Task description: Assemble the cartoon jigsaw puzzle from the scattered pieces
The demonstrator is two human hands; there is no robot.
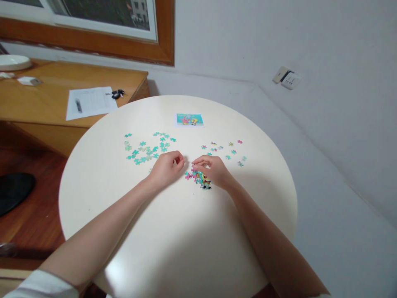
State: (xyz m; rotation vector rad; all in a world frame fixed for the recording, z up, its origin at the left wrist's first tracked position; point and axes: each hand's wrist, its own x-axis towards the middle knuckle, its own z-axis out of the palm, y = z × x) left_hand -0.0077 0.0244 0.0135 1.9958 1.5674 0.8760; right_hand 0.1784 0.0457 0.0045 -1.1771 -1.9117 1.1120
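Near the middle of the round table, several joined jigsaw pieces (204, 181) form a small patch with a yellow cartoon figure and pink parts. My right hand (215, 169) is over the top of this patch, thumb and fingers pinched at a pink puzzle piece on its upper edge. To the left of the patch is my left hand (168, 167), its fingers curled in and the fingertips close together. Whether anything small sits between those fingertips is hidden. The two hands face each other with a narrow gap between them.
Loose teal pieces (149, 155) lie scattered left of my hands, and mixed-colour pieces (233, 152) lie to the right. A picture card (190, 119) is at the back of the white table (149, 248). Beyond, a wooden desk (49, 99) holds paper (89, 101) and keys (118, 94).
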